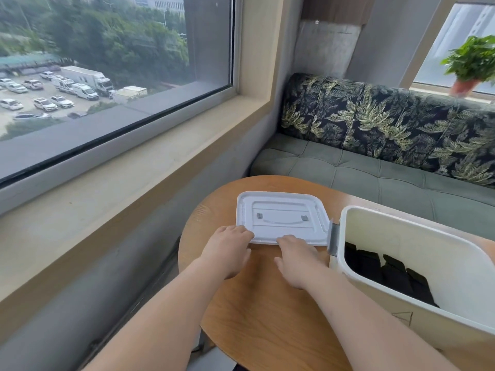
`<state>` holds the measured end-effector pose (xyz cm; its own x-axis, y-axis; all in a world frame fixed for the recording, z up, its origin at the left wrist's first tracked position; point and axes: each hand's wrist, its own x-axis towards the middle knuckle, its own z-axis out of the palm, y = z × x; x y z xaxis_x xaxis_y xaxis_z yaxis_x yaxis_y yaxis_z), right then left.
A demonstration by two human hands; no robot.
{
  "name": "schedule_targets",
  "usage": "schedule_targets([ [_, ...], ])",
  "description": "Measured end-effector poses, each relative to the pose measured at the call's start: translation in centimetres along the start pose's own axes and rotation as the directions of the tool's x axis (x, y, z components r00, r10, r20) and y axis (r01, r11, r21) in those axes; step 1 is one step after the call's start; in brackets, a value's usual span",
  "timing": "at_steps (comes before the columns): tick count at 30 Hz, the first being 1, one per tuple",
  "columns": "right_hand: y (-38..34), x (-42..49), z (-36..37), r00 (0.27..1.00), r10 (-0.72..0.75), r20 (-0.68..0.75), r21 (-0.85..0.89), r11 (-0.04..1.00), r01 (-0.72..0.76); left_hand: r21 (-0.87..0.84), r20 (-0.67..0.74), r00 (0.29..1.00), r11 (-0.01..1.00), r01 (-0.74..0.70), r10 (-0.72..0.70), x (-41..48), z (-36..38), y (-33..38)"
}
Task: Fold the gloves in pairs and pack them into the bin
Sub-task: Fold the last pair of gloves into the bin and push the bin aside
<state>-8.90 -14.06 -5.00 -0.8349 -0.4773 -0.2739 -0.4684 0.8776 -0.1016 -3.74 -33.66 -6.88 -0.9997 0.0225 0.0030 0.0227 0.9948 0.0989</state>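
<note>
The white bin (pixel 417 247) stands at the right, open, with folded black gloves (pixel 393 277) lying on its bottom. A white lid (pixel 281 218) lies flat on the round wooden table (pixel 267 311), just left of the bin. Far behind are a window (pixel 107 62) and a green sofa (pixel 375 178). The left hand (pixel 227 253) and the right hand (pixel 297 261) both hold the lid's near edge with curled fingers.

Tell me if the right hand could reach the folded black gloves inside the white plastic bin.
Probably yes: the white plastic bin stands open right of the right hand, nothing covers the folded black gloves, though it now touches the flat white lid.
</note>
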Motion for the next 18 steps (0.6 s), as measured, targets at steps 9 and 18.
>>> schedule_targets([
  [9,-0.3,-0.9,2.2,0.986,-0.025,-0.162,0.08,0.996,0.038,-0.098,-0.149,0.989,0.995,0.0,-0.014,-1.4,1.7,-1.0],
  [18,-2.0,-2.4,-0.1,0.932,-0.021,-0.363,0.191,0.977,0.096,-0.342,-0.451,0.892,0.932,-0.124,-0.046,-3.4,-1.9,-2.1],
])
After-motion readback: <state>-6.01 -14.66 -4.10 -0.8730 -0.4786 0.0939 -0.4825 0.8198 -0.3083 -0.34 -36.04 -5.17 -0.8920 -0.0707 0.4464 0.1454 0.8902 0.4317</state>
